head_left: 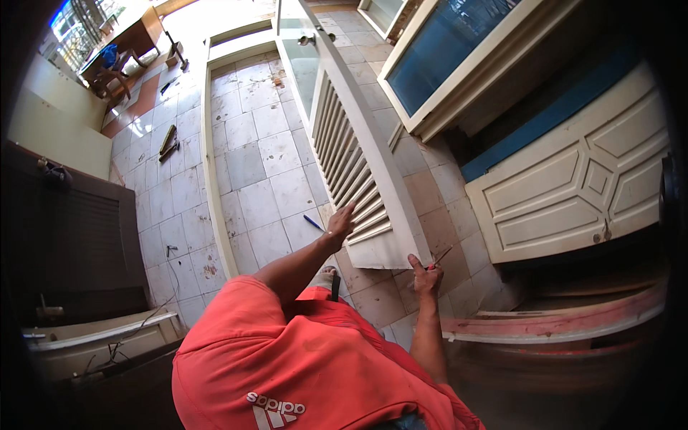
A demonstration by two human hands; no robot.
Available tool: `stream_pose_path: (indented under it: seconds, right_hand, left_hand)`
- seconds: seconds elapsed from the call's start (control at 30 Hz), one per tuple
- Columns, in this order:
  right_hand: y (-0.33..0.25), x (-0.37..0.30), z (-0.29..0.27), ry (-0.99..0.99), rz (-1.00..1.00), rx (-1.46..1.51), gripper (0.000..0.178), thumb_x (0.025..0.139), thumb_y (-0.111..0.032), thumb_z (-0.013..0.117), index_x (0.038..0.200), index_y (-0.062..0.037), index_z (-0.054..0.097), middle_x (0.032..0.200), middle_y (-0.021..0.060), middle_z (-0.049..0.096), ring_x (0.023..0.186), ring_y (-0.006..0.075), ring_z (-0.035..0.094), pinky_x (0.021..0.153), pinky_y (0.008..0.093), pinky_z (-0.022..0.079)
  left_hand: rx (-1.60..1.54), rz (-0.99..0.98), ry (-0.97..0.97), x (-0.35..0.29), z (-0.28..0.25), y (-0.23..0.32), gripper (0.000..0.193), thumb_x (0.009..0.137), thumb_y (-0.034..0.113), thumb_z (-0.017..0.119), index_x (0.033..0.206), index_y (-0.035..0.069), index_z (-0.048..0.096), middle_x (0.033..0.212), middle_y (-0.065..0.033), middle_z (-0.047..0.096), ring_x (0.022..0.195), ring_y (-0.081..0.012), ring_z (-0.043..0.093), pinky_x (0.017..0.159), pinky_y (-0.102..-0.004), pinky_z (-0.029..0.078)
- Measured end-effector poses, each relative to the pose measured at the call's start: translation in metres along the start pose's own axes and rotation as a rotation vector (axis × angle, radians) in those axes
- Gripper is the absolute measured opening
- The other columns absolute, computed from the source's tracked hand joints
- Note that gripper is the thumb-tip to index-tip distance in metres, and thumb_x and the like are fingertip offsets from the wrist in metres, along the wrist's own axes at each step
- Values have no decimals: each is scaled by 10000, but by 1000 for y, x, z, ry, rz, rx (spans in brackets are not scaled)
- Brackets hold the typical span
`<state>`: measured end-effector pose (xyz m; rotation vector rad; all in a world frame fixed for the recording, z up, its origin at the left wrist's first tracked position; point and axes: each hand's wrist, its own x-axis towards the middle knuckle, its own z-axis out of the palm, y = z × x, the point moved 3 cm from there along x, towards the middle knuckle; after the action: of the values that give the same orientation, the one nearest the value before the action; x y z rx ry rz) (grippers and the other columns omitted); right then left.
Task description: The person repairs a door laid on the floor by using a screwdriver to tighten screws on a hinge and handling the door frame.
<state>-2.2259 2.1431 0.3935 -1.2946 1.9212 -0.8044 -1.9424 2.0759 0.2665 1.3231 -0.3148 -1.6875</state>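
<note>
Pretty bright daylight overall, strongest at the top where the tiled floor [247, 165] blows out to white. Heavy fisheye bending and black vignette at the corners. Lower right looks smeared, probably motion blur; lower left sits in deep shadow.

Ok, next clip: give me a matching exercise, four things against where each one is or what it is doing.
Things:
1. left hand
2. right hand
3. blue pen
4. louvred door

Places or states:
A. lying on the floor tiles
B. standing on its edge on the floor
C. resting flat against the slats
D. holding a thin red-handled tool

Pairs: 1-C, 2-D, 3-A, 4-B
</note>
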Motion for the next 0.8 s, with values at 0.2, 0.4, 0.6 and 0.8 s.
stream_pose_path:
  seconds: [0.2, 0.4, 0.6, 0.8]
  right_hand:
    - [9, 61, -37, 32, 21, 274, 378, 708, -307, 844, 742, -2, 625, 677, 27, 589, 529, 140, 500, 506, 278, 443]
    - [31, 149, -71, -1, 152, 469, 364, 749, -194, 813, 929, 11, 573, 797, 53, 560, 580, 123, 513, 432, 250, 409]
    - [110, 268, -106, -139, 331, 469, 351, 756, -216, 808, 914, -8, 573, 755, 26, 522, 548, 131, 476, 420, 252, 387]
    - [159, 336, -123, -298, 539, 604, 385, 878, -461, 636, 954, -86, 589, 737, 6, 550, 571, 136, 491, 428, 244, 379]
  left_hand:
    - [660, 74, 503, -45, -190, -98, 599, 862, 535, 598, 1032, -34, 678, 1054, -215, 679, 995, -331, 643, 839, -400, 490]
    - [761, -281, 1089, -152, -299, -160, 520, 826, 510, 618, 1087, 65, 681, 1118, -195, 652, 1064, -368, 605, 919, -417, 474]
    - [204, -181, 1258, -201, -165, -244, 378, 840, 360, 673, 1026, 32, 688, 1008, -151, 695, 935, -274, 644, 832, -364, 491]
    - [143, -203, 1115, -215, -26, -309, 408, 815, 329, 712, 1068, 11, 678, 1024, -152, 697, 941, -232, 655, 836, -333, 502]
